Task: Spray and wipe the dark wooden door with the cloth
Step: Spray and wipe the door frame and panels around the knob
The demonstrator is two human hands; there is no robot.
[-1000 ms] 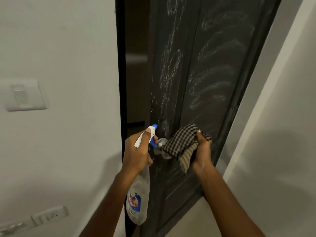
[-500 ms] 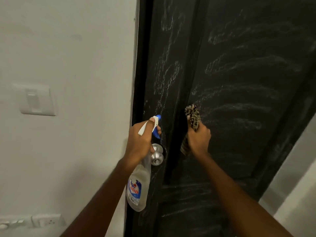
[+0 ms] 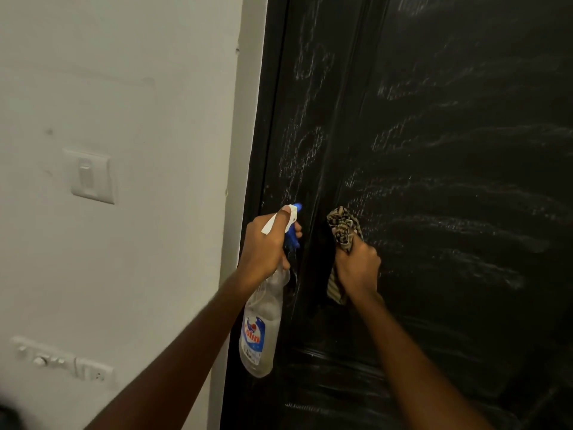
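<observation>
Closer now, the door (image 3: 449,181) fills all the view right of its left edge. Your left hand (image 3: 266,246) has its grip closed round one spray bottle (image 3: 260,330), long axis near upright, nozzle pointing at the door's left stile. Your right hand (image 3: 356,268) grips one bunched cloth (image 3: 342,225) on the panel's left edge; streaked panel spreads open rightward.

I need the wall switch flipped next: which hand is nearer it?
Left. The left hand, holding the spray bottle, is right of and below the switch; the right hand, gripping the cloth, lies farther right.
</observation>
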